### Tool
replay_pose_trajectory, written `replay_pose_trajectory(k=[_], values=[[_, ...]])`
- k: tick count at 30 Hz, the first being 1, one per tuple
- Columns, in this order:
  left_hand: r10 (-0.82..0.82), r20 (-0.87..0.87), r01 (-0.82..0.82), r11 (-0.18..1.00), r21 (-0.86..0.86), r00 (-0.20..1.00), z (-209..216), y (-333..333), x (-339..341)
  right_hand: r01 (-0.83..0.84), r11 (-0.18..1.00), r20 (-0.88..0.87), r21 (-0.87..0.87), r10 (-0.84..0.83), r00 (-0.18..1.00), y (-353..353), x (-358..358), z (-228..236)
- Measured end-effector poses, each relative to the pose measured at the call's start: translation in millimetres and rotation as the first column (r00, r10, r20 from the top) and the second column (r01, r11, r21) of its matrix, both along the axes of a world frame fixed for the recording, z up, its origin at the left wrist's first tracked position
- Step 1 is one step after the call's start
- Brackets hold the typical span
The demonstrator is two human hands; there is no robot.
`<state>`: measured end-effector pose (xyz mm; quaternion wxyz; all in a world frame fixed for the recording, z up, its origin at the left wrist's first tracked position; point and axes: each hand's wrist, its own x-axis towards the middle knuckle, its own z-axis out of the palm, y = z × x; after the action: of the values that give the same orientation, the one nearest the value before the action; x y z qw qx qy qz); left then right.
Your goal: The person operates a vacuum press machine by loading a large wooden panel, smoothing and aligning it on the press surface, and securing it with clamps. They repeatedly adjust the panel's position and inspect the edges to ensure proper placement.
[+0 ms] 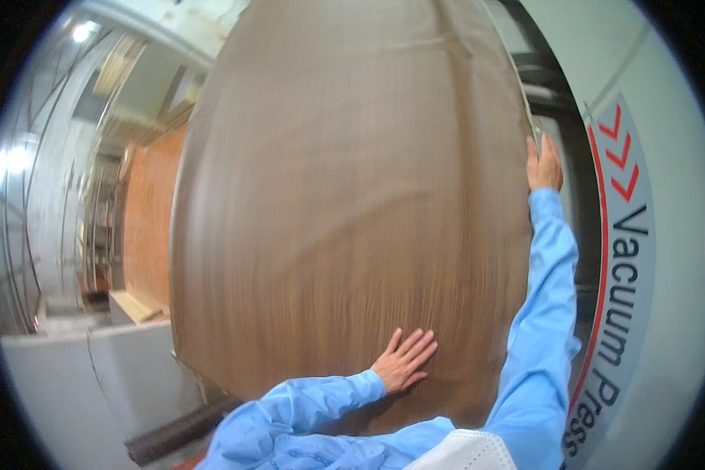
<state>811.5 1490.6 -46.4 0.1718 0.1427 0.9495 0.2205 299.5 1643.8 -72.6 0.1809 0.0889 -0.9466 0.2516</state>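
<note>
A large brown wood-grain sheet [345, 196] spreads out in front of me, running far ahead, with soft creases along its right part and across its middle. My left hand [405, 361] lies flat on its near part, fingers spread and holding nothing. Stretched forward along the right side, my right hand [546, 166] is at the sheet's edge. Its thumb lies to the left and its fingers to the right, closed about that edge; the fingertips are partly hidden. Blue sleeves cover both my arms.
To the right stands a pale machine body [681, 70] with a red-striped label panel [623, 235]; a dark gap separates it from the sheet. Leftward are an orange-brown board [149, 219], stacked panels [145, 86], a whitish panel [133, 384] and a dark roll [176, 435] low down.
</note>
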Motion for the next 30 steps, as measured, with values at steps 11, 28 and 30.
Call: replay_pose_trajectory(k=[11, 28, 30], values=[[0.228, -0.107, -0.199, 0.954, 0.224, 0.968, 36, -34, 148, -0.364, 0.924, 0.064, -0.116, 0.373, 0.926, -50, 249, 82], [0.838, -0.109, -0.822, -0.486, 0.297, -0.535, -28, -309, 694, -0.945, 0.319, 0.262, -0.067, 0.92, 0.292, -428, 830, 84], [0.824, 0.186, -0.802, -0.564, 0.196, -0.534, -29, -319, 745, -0.956, 0.288, 0.209, -0.065, 0.94, 0.269, -507, 874, 87]])
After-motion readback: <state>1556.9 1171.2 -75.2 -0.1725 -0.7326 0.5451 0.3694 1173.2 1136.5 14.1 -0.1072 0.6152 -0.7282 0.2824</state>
